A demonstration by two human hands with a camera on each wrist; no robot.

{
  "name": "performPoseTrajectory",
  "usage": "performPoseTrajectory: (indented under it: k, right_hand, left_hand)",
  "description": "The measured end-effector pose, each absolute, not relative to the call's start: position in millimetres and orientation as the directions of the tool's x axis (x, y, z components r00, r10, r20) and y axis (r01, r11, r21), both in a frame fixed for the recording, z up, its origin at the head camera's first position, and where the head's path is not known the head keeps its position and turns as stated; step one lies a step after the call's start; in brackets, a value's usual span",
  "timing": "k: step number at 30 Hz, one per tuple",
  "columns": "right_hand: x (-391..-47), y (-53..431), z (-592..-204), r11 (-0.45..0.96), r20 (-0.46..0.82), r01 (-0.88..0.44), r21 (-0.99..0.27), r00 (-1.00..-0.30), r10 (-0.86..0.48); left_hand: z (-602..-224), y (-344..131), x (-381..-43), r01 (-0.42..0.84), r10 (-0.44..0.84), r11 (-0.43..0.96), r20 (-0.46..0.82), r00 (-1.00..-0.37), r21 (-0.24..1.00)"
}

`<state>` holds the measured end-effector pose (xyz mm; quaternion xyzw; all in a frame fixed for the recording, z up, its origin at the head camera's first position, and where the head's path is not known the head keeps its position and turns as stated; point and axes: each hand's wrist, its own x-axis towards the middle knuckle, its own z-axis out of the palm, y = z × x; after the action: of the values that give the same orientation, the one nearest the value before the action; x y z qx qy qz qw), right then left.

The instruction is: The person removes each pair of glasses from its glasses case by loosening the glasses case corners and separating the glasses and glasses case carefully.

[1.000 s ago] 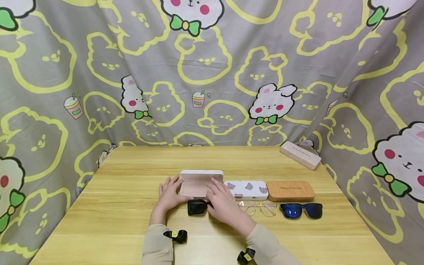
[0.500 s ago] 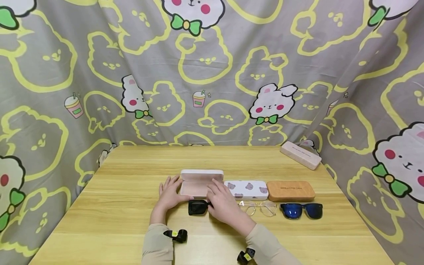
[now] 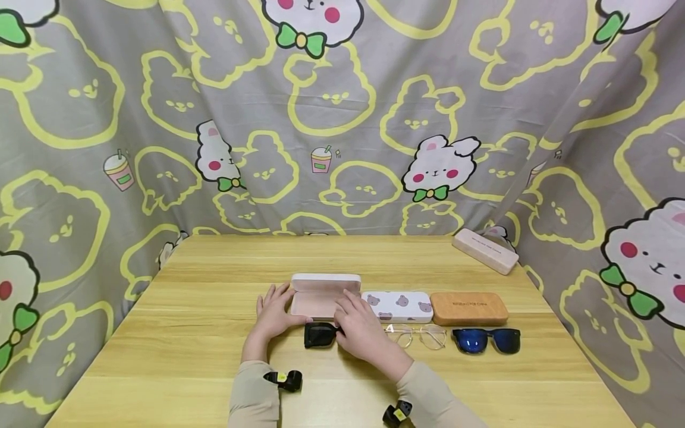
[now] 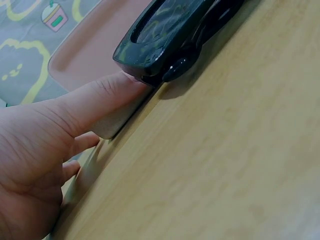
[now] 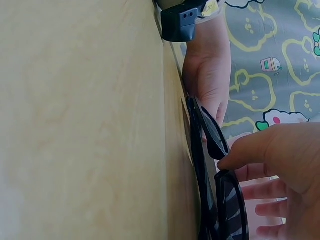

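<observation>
A white glasses case with a pink lining stands in the head view, its lid raised. My left hand lies around its left end, thumb straight along the front edge, fingers spread at the side. Black sunglasses are right in front of the case, temples folded. In the left wrist view the left thumb reaches the frame's corner. My right hand covers the sunglasses' right half. The right wrist view shows its thumb at the bridge of the sunglasses, fingers behind the frame, pinching it.
Right of the hands stand a white bear-print case and an orange-brown case. Clear-lens glasses and blue-lens sunglasses lie before them. A pale pink case sits at the table's back right corner. A patterned curtain surrounds the table.
</observation>
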<state>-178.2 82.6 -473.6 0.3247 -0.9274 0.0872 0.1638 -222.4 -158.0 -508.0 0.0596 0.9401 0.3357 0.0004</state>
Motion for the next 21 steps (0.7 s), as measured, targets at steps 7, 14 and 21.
performPoseTrajectory:
  k: [7, 14, 21]
  right_hand:
    - [-177.4, 83.2, -472.1, 0.784, 0.336, -0.618, -0.062, -0.753, -0.566]
    - [-178.1, 84.4, -472.6, 0.786, 0.320, -0.614, -0.064, -0.759, -0.567]
    - [-177.5, 84.9, -470.7, 0.781, 0.323, -0.622, -0.050, -0.750, -0.577]
  left_hand:
    - [-508.4, -157.7, -222.8, 0.108, 0.105, 0.773, 0.041, -0.994, 0.625]
    - [-509.1, -157.1, -221.6, 0.102, 0.097, 0.773, 0.042, -0.994, 0.626]
    - [-509.8, -156.9, -221.2, 0.106, 0.094, 0.771, 0.051, -0.994, 0.628]
